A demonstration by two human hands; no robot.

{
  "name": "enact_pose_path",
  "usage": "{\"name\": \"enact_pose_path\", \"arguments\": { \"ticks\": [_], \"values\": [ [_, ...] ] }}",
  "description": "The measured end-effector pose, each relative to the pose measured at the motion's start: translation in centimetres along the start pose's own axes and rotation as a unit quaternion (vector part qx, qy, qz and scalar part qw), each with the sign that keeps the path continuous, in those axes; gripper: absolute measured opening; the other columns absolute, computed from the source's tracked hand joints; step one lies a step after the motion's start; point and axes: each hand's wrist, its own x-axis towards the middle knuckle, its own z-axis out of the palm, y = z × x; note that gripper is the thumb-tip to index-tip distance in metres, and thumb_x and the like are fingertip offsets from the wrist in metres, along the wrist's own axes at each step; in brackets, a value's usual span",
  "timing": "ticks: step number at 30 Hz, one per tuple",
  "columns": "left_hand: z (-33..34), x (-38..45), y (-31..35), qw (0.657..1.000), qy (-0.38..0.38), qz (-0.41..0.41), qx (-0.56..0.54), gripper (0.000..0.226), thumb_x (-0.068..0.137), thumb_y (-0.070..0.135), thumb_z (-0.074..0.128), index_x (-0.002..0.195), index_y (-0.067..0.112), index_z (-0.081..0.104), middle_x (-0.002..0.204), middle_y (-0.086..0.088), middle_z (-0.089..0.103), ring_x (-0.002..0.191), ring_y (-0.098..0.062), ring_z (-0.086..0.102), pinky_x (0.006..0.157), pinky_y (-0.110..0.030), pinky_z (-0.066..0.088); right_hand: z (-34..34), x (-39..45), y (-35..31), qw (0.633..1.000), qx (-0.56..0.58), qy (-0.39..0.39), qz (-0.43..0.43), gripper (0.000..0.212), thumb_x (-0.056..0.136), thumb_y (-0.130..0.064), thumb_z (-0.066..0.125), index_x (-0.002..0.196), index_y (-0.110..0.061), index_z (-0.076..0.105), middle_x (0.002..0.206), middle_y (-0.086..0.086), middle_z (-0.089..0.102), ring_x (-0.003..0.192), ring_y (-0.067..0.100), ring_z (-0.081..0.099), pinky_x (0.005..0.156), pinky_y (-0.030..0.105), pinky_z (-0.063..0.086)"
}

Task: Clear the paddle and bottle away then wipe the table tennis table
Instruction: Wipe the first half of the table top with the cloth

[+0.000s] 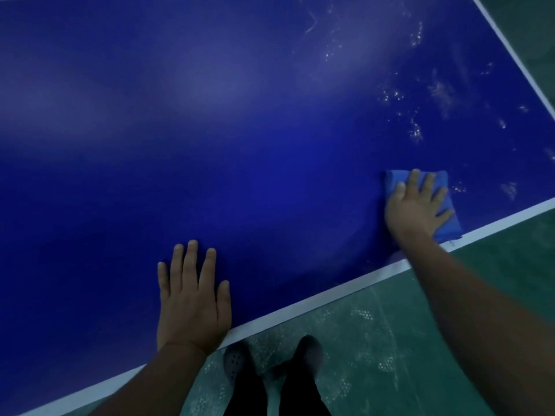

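Hands first: our left hand [192, 291] lies flat on the table [240, 130], palm down, fingers straight and slightly spread, holding nothing, with the wrist crossing the white line [300, 307] that runs along the near edge. Our right hand [416, 205] is stretched out toward the near right corner, its fingers extended and splayed, pressing down on a folded blue cloth [441, 202]; the fingers lie flat on top of it and do not curl round it. We see the cloth showing beyond the fingertips and past the thumb side of the hand, its lower corner reaching almost to the white line. The deep blue tabletop fills most of our view, with a soft glare across its middle. Pale smudges and speckled marks [417, 127] are scattered over the right part of the surface, beyond and to the right of the cloth, up toward a second white line [510, 49] along the right edge. We cannot see the paddle or the bottle anywhere in our view. Below the near edge we look down on a green floor [390, 340] with faint dotted prints on it, and our two dark shoes [309, 352] stand just beside the table between our forearms, dark trouser legs rising below them.
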Motion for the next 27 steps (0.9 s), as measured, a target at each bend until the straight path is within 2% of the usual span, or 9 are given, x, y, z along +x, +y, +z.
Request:
{"name": "enact_pose_path", "arguments": {
  "ticks": [3,5,7,12,15,18,20,22,27],
  "values": [
    [-0.1,-0.1,0.1,1.0,0.001,-0.001,0.005,0.066,0.097,0.043,0.023,0.148,0.006,0.042,0.159,-0.02,0.026,0.151,-0.034,0.01,0.121,-0.058,0.007,3.1,-8.9,-4.1,0.974,-0.048,0.011,-0.221,0.054,0.105,-0.041,0.024,0.158,-0.031,0.018,0.167,0.001,0.008,0.153,0.033,0.006,0.118,0.063,0.004],
    [0.0,-0.1,0.0,1.0,0.008,0.001,0.001,0.065,0.097,0.042,0.024,0.147,0.005,0.042,0.159,-0.02,0.026,0.151,-0.035,0.011,0.121,-0.058,0.007,5.4,-15.8,-3.5,0.894,-0.096,-0.012,-0.437,0.053,0.103,-0.043,0.026,0.155,-0.03,0.029,0.164,0.003,0.022,0.151,0.035,0.016,0.117,0.064,0.009],
    [0.1,-0.1,0.0,1.0,0.016,0.003,-0.001,0.065,0.097,0.042,0.025,0.147,0.004,0.042,0.158,-0.02,0.027,0.151,-0.035,0.012,0.121,-0.059,0.007,5.1,-16.4,0.1,0.853,-0.124,-0.039,-0.505,0.054,0.102,-0.046,0.024,0.153,-0.03,0.032,0.162,0.001,0.027,0.149,0.034,0.022,0.117,0.064,0.013],
    [0.0,-0.1,0.2,1.0,0.015,-0.001,-0.002,0.067,0.096,0.043,0.023,0.147,0.004,0.041,0.158,-0.021,0.027,0.151,-0.036,0.011,0.121,-0.058,0.006,-0.2,-1.7,7.5,0.978,-0.111,-0.013,-0.175,0.056,0.104,-0.043,0.012,0.158,-0.032,0.008,0.167,-0.002,0.001,0.153,0.029,0.001,0.118,0.063,0.007],
    [-0.1,-0.2,0.3,1.0,0.01,-0.002,0.0,0.068,0.096,0.044,0.021,0.148,0.004,0.04,0.159,-0.02,0.025,0.151,-0.035,0.01,0.121,-0.057,0.005,-0.5,-1.0,4.7,0.999,-0.024,0.008,-0.032,0.056,0.105,-0.045,0.016,0.159,-0.034,0.004,0.167,-0.003,-0.002,0.153,0.028,-0.005,0.118,0.065,0.002],
    [-0.1,-0.2,0.4,1.0,0.012,-0.004,-0.006,0.068,0.096,0.044,0.021,0.149,0.005,0.04,0.159,-0.02,0.025,0.151,-0.034,0.009,0.122,-0.056,0.003,3.0,-8.6,-0.9,0.98,-0.046,0.018,-0.19,0.055,0.104,-0.043,0.023,0.157,-0.031,0.018,0.167,0.001,0.009,0.153,0.032,0.007,0.117,0.065,0.006],
    [-0.1,-0.3,0.5,1.0,0.017,-0.007,-0.008,0.068,0.095,0.044,0.022,0.149,0.005,0.04,0.159,-0.02,0.025,0.151,-0.034,0.009,0.121,-0.056,0.003,4.8,-14.8,-2.3,0.901,-0.101,-0.019,-0.421,0.055,0.102,-0.046,0.023,0.154,-0.031,0.029,0.164,0.002,0.022,0.15,0.034,0.018,0.115,0.066,0.011],
    [0.0,-0.3,0.4,1.0,0.019,-0.007,-0.007,0.068,0.095,0.043,0.022,0.148,0.005,0.04,0.159,-0.019,0.025,0.151,-0.034,0.009,0.122,-0.056,0.004,4.4,-14.5,-1.2,0.845,-0.125,-0.04,-0.518,0.056,0.101,-0.05,0.023,0.153,-0.032,0.033,0.162,0.001,0.028,0.149,0.034,0.022,0.116,0.066,0.013],
    [0.4,-0.3,0.2,1.0,0.018,-0.008,0.009,0.067,0.096,0.044,0.021,0.149,0.007,0.039,0.16,-0.018,0.024,0.152,-0.033,0.008,0.122,-0.055,0.004,0.8,-3.1,3.7,0.98,-0.084,-0.024,-0.177,0.057,0.103,-0.051,0.015,0.157,-0.038,0.004,0.167,-0.007,-0.003,0.153,0.027,-0.005,0.118,0.063,0.001]
  ]
}}
